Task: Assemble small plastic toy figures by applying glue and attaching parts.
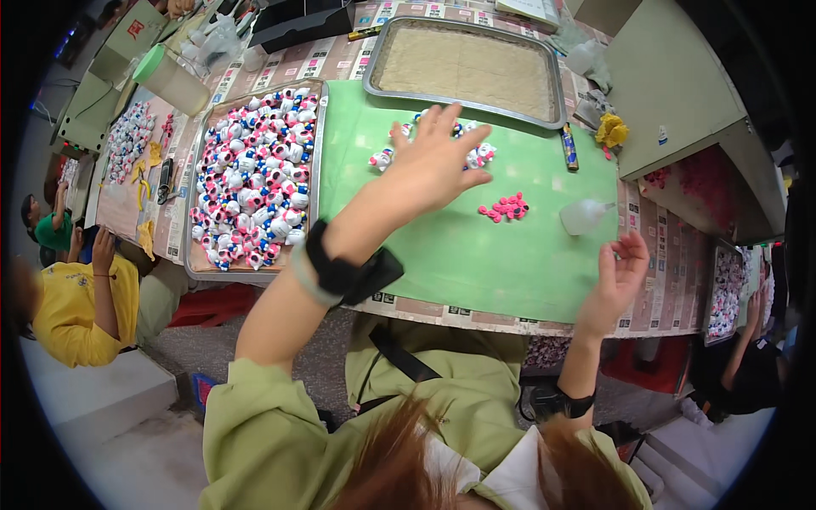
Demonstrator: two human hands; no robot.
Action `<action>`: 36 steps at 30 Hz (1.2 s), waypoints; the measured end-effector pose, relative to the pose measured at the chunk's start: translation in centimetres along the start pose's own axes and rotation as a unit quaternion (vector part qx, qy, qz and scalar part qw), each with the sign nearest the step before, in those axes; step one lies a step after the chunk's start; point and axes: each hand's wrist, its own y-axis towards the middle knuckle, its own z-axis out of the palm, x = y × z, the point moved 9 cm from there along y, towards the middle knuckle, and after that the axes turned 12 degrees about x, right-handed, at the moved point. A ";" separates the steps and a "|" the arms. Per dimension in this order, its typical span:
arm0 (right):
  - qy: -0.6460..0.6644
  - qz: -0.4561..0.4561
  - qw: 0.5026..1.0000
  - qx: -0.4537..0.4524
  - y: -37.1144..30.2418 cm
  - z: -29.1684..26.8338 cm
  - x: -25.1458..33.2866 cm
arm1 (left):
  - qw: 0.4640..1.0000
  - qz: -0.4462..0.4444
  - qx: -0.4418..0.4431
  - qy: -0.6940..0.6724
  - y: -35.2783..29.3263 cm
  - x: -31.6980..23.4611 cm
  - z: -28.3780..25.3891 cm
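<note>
A: Why is the left hand (438,157) spread flat?
B: It hovers over the small figurines (476,155) on the green mat (476,255). The right hand (619,274) hangs loosely curled, holding nothing, beside the mat's edge.

Left hand (438,157) spread flat, palm down, over green mat (476,255); small white figurines (480,155) just past fingertips. Pink pieces (506,206) right of those fingers. Right hand (619,270) open, empty; clear squeeze bottle (585,215) just beyond its fingertips.
</note>
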 end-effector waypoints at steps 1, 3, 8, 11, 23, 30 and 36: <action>0.008 0.003 1.000 0.008 0.2 0.3 -0.1 | 1.000 0.010 0.005 0.018 1.5 -0.5 1.2; 0.017 0.012 1.000 0.021 0.3 0.4 -0.6 | 0.998 0.011 0.040 0.037 2.9 -0.4 2.9; 0.025 0.051 0.998 0.033 0.2 -0.6 -1.8 | 0.996 0.020 0.091 0.011 1.1 0.4 4.9; -0.005 0.059 0.997 0.054 0.7 -0.3 -2.2 | 0.999 0.003 0.054 -0.010 -1.6 -0.2 4.2; -0.043 0.128 0.976 0.169 3.7 2.4 -5.3 | 0.856 -0.027 -0.078 -0.510 -6.3 0.1 1.7; 0.211 0.261 0.911 0.240 -2.8 7.1 -1.2 | 0.555 -0.068 0.029 -0.828 -10.1 -2.2 7.6; 0.072 0.173 0.952 0.241 -4.7 6.3 0.8 | 0.588 -0.085 0.027 -0.804 -11.1 -2.2 8.4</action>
